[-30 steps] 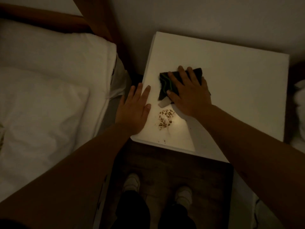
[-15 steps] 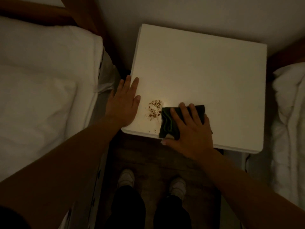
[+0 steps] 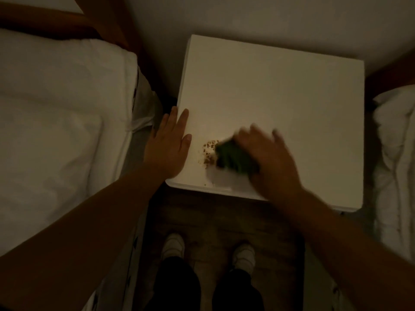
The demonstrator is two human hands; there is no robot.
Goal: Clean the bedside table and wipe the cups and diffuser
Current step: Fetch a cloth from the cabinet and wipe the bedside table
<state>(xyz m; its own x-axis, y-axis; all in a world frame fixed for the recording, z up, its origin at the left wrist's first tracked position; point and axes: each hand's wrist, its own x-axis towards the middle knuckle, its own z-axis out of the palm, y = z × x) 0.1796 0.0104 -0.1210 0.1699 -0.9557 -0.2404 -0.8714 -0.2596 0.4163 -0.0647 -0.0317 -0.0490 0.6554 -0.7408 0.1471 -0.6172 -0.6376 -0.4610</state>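
The white bedside table (image 3: 280,93) fills the middle of the dim view. A small heap of brown crumbs (image 3: 208,151) lies near its front left corner. My right hand (image 3: 269,158), blurred by motion, presses a dark green cloth (image 3: 233,159) flat on the tabletop just right of the crumbs, touching their edge. My left hand (image 3: 169,144) lies flat with fingers together at the table's left edge, beside the crumbs, holding nothing. No cups or diffuser are in view.
A bed with white bedding (image 3: 56,113) lies close on the left, with a wooden headboard (image 3: 67,21) behind. More white bedding (image 3: 395,153) sits on the right. The wall runs behind the table. My feet in white shoes (image 3: 174,245) stand on a wooden floor.
My right hand has slid the cloth left across the front of the table up against the crumbs. My left hand has stayed at the table's left edge.
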